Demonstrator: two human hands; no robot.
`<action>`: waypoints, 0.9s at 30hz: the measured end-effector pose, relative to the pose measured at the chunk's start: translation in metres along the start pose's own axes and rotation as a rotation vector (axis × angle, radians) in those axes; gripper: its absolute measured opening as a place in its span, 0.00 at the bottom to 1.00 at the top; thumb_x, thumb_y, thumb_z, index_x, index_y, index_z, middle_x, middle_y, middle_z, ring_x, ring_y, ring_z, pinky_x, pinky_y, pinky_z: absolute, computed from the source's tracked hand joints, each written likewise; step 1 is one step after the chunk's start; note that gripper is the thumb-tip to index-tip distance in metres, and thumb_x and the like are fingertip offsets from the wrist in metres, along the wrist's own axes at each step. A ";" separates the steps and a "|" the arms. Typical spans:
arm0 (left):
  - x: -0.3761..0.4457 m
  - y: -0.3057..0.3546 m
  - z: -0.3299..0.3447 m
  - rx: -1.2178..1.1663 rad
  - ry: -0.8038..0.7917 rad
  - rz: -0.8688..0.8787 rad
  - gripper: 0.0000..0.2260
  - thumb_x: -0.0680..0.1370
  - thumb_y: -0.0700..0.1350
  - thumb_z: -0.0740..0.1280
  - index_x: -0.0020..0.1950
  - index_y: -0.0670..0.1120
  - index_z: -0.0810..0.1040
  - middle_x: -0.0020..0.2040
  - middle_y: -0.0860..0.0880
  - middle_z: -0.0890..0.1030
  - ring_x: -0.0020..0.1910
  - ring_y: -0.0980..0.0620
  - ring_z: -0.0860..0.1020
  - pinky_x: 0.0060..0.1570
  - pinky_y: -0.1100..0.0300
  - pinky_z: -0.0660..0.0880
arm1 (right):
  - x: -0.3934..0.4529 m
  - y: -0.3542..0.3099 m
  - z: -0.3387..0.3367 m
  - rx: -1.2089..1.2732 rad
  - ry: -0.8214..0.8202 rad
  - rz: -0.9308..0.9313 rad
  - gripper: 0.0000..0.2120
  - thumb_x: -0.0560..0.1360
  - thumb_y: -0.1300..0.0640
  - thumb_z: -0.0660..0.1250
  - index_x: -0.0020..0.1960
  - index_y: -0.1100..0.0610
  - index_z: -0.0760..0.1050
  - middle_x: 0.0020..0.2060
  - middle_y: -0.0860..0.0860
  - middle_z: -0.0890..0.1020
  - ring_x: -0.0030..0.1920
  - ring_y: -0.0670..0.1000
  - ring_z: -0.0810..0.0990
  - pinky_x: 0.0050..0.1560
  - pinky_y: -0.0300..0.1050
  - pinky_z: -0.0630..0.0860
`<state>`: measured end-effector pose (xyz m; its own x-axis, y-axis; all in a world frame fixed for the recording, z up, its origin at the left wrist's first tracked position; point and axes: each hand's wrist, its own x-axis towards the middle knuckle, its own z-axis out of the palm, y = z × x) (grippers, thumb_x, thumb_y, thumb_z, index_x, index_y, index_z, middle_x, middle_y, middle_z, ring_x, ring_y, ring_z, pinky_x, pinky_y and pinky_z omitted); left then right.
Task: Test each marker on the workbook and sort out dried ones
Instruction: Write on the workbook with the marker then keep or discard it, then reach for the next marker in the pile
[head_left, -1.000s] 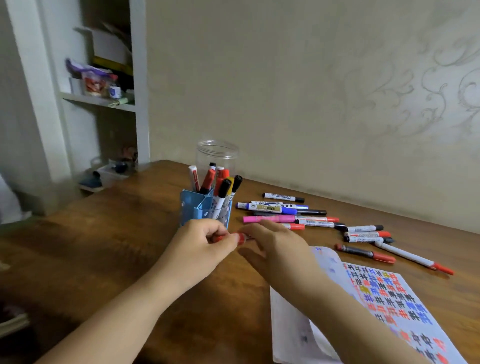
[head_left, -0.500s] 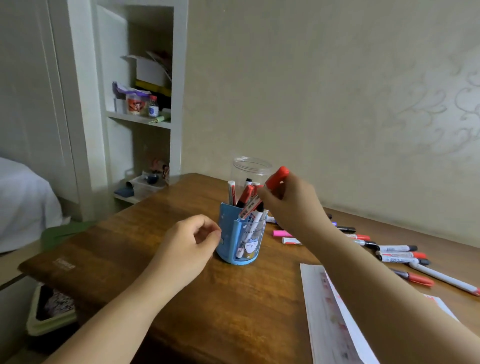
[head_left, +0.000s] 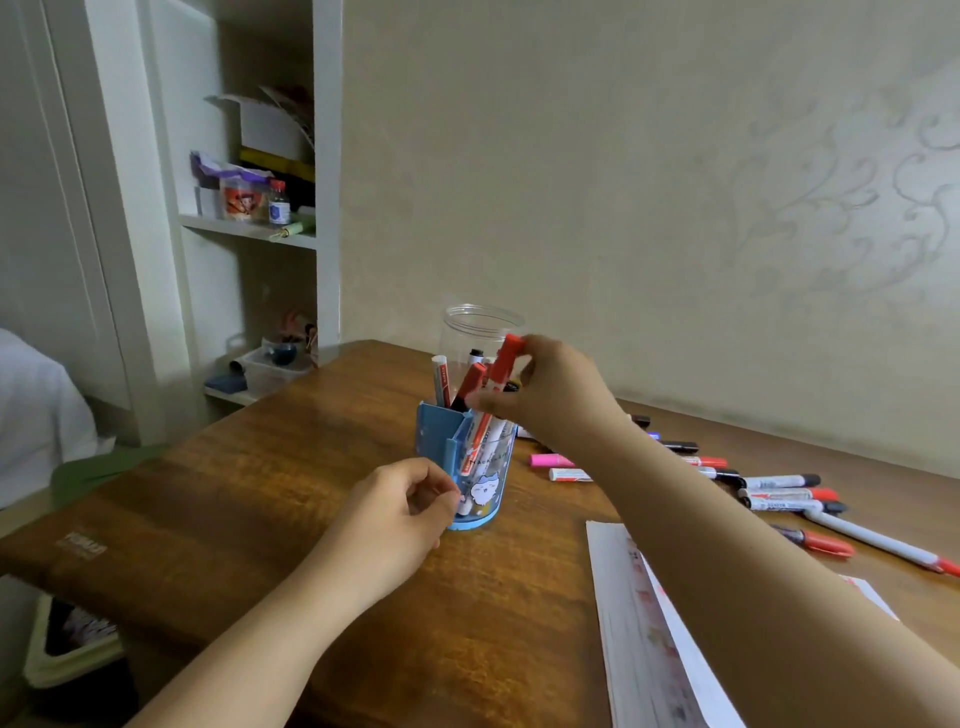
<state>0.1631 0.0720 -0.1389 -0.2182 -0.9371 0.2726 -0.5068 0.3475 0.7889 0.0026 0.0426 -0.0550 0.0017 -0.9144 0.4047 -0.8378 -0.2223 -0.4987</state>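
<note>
My right hand (head_left: 550, 389) grips a red-capped marker (head_left: 501, 366) near its cap, its lower end inside the blue pen holder (head_left: 441, 441) among several other markers. Just left of the holder's base, my left hand (head_left: 400, 514) hovers with loosely curled fingers and holds nothing. The workbook (head_left: 639, 629) lies open at the lower right, partly hidden by my right forearm. Several loose markers (head_left: 779, 493) lie in a row on the wooden table (head_left: 260, 493) to the right.
A clear plastic jar (head_left: 483, 325) stands right behind the holder. White shelves (head_left: 249, 228) with small items fill the left background. A bin (head_left: 67, 644) sits on the floor under the table's left edge. The wall runs close along the table's back.
The red marker went from both hands into my right hand alone, which has lowered it into the blue holder. My left hand let go and stays beside the holder.
</note>
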 end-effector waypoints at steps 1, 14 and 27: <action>0.000 0.001 0.002 0.001 -0.010 0.004 0.02 0.77 0.49 0.64 0.46 0.53 0.75 0.39 0.55 0.79 0.36 0.57 0.79 0.31 0.72 0.70 | -0.001 0.001 -0.001 0.073 0.054 -0.013 0.21 0.70 0.47 0.72 0.59 0.50 0.71 0.36 0.42 0.75 0.31 0.40 0.72 0.26 0.28 0.66; 0.010 0.020 0.049 -0.023 -0.151 0.045 0.04 0.77 0.51 0.64 0.43 0.55 0.75 0.40 0.55 0.79 0.36 0.57 0.79 0.38 0.68 0.75 | -0.020 0.028 -0.004 -0.054 0.104 -0.232 0.15 0.77 0.54 0.65 0.63 0.50 0.76 0.35 0.42 0.72 0.36 0.43 0.70 0.35 0.27 0.63; 0.060 0.114 0.177 -0.042 -0.388 0.275 0.04 0.77 0.45 0.64 0.45 0.52 0.77 0.41 0.56 0.78 0.41 0.60 0.76 0.40 0.66 0.74 | -0.100 0.226 -0.100 -0.343 0.025 0.392 0.10 0.77 0.58 0.64 0.55 0.53 0.80 0.45 0.52 0.83 0.46 0.53 0.80 0.45 0.42 0.73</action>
<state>-0.0553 0.0610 -0.1298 -0.6389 -0.7257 0.2554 -0.3542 0.5721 0.7398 -0.2419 0.1180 -0.1318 -0.3574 -0.8974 0.2587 -0.9036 0.2623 -0.3385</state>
